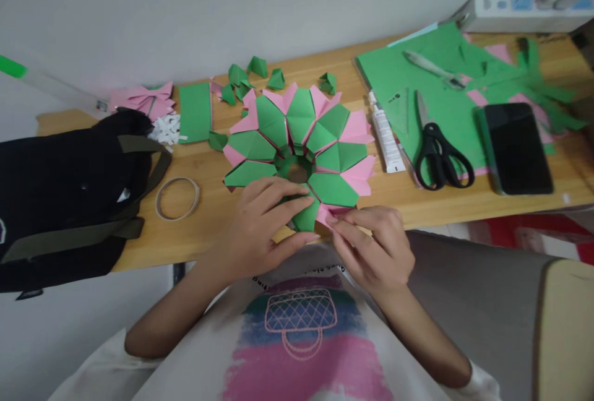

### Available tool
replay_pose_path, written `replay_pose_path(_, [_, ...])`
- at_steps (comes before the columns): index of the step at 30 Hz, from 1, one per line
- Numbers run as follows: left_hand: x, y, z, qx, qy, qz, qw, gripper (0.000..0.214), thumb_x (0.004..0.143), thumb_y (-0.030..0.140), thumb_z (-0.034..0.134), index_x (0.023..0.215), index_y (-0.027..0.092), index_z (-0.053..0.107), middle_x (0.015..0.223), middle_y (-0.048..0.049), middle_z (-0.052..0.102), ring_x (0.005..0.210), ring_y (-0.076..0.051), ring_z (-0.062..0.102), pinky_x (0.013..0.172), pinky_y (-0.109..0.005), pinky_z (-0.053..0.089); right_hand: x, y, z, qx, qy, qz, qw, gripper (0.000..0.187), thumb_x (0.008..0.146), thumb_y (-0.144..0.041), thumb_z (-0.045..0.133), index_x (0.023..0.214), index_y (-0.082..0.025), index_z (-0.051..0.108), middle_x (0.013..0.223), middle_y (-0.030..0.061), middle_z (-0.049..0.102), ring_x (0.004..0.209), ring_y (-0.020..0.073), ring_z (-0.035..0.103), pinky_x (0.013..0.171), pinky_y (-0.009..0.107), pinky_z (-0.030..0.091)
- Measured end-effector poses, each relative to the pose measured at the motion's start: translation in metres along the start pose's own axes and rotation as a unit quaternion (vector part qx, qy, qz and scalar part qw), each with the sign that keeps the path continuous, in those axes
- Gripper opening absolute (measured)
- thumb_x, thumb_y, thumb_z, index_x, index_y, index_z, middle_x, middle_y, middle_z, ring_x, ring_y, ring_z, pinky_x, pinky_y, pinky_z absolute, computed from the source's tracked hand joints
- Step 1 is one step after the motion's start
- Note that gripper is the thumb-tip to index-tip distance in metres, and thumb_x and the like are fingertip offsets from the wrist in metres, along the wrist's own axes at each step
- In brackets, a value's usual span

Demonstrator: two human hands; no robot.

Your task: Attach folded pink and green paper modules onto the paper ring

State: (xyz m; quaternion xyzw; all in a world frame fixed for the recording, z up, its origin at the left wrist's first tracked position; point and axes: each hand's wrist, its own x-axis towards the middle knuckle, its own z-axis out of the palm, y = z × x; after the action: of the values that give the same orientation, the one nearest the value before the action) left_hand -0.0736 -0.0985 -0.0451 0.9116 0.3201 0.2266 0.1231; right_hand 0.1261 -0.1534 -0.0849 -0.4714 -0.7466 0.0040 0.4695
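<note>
A ring-shaped paper wreath (299,141) of folded green and pink units lies on the wooden desk (195,234), close to its front edge. My left hand (260,228) grips the nearest green unit (307,218), thumb under it and fingers on top. My right hand (371,243) pinches the pink flap (330,211) beside that unit at the wreath's lower right. Both hands touch the wreath at the desk's edge.
Loose green folded pieces (241,76) lie behind the wreath. A glue tube (385,135), black scissors (439,156), a phone (517,147) and green paper sheets (417,67) sit to the right. A tape ring (177,198) and a black bag (65,197) are at the left.
</note>
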Motion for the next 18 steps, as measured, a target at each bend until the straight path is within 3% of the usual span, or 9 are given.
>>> replay_pose_path(12, [-0.001, 0.000, 0.002, -0.013, 0.017, -0.012, 1.000, 0.034, 0.091, 0.040, 0.062, 0.117, 0.018, 0.060, 0.112, -0.0102, 0.068, 0.105, -0.025, 0.062, 0.095, -0.044, 0.050, -0.009, -0.007, 0.005, -0.020, -0.004, 0.027, 0.999, 0.038, 0.081, -0.007, 0.068, 0.117, -0.017, 0.058, 0.088, 0.0051, 0.075, 0.080, 0.0167, 0.068, 0.074, 0.032, 0.048])
replay_pose_path(18, [0.000, 0.000, 0.002, -0.003, 0.015, -0.005, 1.000, 0.035, 0.092, 0.041, 0.061, 0.115, 0.015, 0.060, 0.111, -0.0121, 0.067, 0.103, -0.024, 0.060, 0.093, -0.043, 0.050, -0.014, -0.011, 0.004, -0.039, 0.015, 0.057, 0.998, 0.032, 0.080, -0.008, 0.070, 0.109, -0.020, 0.062, 0.092, 0.0061, 0.074, 0.080, 0.0172, 0.065, 0.071, 0.032, 0.047])
